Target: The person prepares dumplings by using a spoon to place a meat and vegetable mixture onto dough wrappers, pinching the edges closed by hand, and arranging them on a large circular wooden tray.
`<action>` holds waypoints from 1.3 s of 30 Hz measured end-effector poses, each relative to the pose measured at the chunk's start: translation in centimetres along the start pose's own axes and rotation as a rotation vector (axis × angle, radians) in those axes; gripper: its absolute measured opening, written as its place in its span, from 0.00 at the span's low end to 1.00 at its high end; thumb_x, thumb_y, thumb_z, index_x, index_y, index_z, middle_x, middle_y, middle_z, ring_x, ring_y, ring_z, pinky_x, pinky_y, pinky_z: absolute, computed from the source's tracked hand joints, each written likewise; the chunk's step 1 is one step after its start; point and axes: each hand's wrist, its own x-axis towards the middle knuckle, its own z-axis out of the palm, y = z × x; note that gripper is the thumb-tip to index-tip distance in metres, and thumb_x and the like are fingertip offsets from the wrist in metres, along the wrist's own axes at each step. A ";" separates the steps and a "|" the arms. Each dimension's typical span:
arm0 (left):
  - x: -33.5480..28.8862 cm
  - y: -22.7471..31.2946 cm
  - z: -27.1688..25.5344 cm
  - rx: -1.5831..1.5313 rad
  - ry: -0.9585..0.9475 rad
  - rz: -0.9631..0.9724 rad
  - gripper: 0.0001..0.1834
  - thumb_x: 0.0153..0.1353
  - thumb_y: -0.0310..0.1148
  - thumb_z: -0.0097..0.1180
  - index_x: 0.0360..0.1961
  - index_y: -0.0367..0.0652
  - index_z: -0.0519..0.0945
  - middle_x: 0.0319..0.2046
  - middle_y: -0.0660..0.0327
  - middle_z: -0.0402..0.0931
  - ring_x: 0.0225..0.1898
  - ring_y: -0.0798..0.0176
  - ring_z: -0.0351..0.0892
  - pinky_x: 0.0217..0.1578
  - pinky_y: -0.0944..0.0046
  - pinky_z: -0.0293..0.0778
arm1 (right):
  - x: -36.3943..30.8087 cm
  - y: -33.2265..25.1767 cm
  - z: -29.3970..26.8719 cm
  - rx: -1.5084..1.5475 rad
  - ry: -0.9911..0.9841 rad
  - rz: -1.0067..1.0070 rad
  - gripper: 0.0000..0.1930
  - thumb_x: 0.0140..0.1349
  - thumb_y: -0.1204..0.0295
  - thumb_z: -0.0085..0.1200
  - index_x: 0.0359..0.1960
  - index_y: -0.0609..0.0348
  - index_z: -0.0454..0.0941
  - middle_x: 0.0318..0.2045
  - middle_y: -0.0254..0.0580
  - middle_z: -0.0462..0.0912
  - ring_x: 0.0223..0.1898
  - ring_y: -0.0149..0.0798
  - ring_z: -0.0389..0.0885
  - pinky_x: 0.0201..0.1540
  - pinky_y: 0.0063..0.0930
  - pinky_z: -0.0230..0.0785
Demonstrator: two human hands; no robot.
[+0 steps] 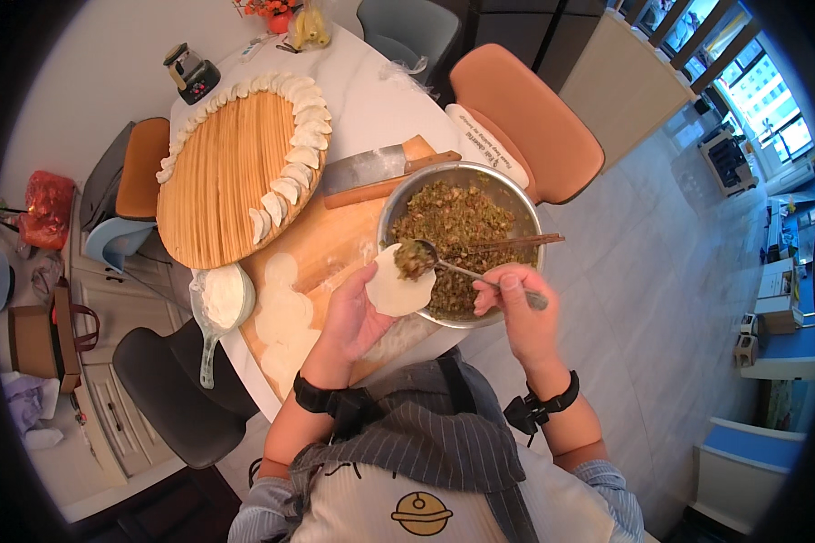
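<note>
A round dumpling wrapper (398, 294) lies across my left hand (353, 312), whose fingers and thumb support it. My right hand (521, 303) grips a metal spoon (466, 271) by its dark handle. The spoon's bowl, heaped with chopped filling (414, 260), is over the wrapper's upper part; whether it touches the dough I cannot tell. Just beyond both hands stands a steel mixing bowl (527, 201) of green-brown filling, with chopsticks (534, 241) resting in it. More flat wrappers (285, 312) overlap on the floured wooden board (344, 240), left of my left hand.
A round wooden tray (231, 172) at the far left carries folded dumplings (312, 127) along its rim. Between tray and bowl lie a cleaver (367, 167) and a rolling pin (371, 192). A handled bowl of flour (222, 299) sits at the table's left edge. Chairs (525, 118) surround the table.
</note>
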 end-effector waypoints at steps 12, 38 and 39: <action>-2.4 2.7 0.4 -0.191 -0.119 0.081 0.25 0.69 0.38 0.28 0.58 0.30 0.60 0.55 0.48 0.66 0.57 0.52 0.67 0.59 0.54 0.62 | 1.0 1.5 1.8 -1.197 -0.650 -1.180 0.14 0.49 0.75 0.53 0.40 0.65 0.77 0.41 0.46 0.77 0.37 0.39 0.79 0.35 0.23 0.74; -4.0 0.6 -3.5 0.094 0.302 0.149 0.22 0.67 0.38 0.37 0.55 0.30 0.64 0.51 0.49 0.70 0.52 0.54 0.72 0.52 0.57 0.71 | -0.1 3.0 -6.2 -0.696 -0.082 -0.148 0.11 0.65 0.74 0.44 0.39 0.68 0.76 0.31 0.43 0.78 0.30 0.32 0.78 0.33 0.23 0.71; -4.0 0.2 -3.8 0.095 0.344 0.119 0.22 0.67 0.37 0.37 0.54 0.30 0.64 0.52 0.49 0.70 0.52 0.54 0.73 0.52 0.57 0.72 | -0.6 3.5 -6.7 -0.796 -0.091 -0.177 0.10 0.65 0.73 0.44 0.39 0.68 0.77 0.30 0.43 0.77 0.29 0.32 0.78 0.32 0.23 0.71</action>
